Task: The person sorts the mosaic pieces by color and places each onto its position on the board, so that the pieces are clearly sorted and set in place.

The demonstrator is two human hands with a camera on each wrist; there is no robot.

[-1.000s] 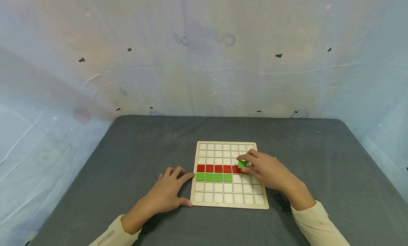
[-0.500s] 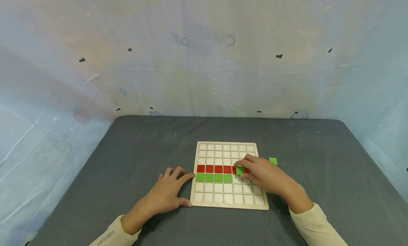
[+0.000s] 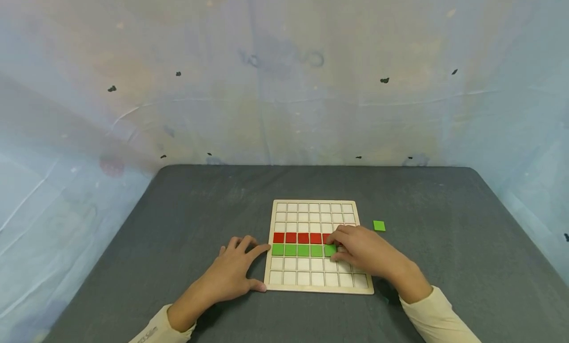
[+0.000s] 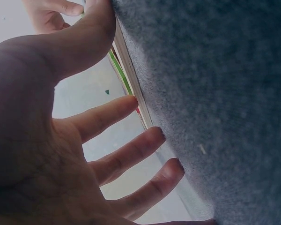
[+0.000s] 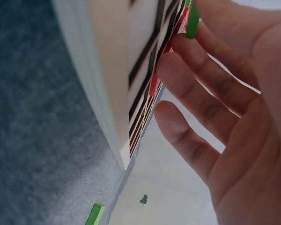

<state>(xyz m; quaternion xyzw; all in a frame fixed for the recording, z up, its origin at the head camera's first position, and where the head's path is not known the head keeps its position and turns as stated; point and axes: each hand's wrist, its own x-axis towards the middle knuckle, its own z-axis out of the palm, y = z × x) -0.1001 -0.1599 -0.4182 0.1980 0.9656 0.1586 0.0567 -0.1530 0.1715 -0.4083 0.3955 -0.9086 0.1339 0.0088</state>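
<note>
A pale wooden grid board (image 3: 320, 290) lies on the table. Red square tiles (image 3: 303, 238) fill part of one row. Nearer me, several green square tiles (image 3: 290, 250) line the row below. My right hand (image 3: 366, 251) pinches another green tile (image 3: 330, 250) between thumb and fingers, over the cell right of that green row. In the right wrist view this green tile (image 5: 193, 23) shows tilted at the fingertips, while the other fingers spread over the board. My left hand (image 3: 233, 271) rests at the board's left edge, fingers spread, thumb at the near left corner.
A loose green tile (image 3: 379, 226) lies on the dark grey table (image 3: 213, 199) right of the board. A small dark teal piece (image 3: 385, 300) is partly in shadow beneath the right forearm. A pale marked curtain (image 3: 284, 86) hangs behind the table.
My right hand has brought the green tile down and toward me, from over the red row to the end of the green row. The left hand stays at the board's edge.
</note>
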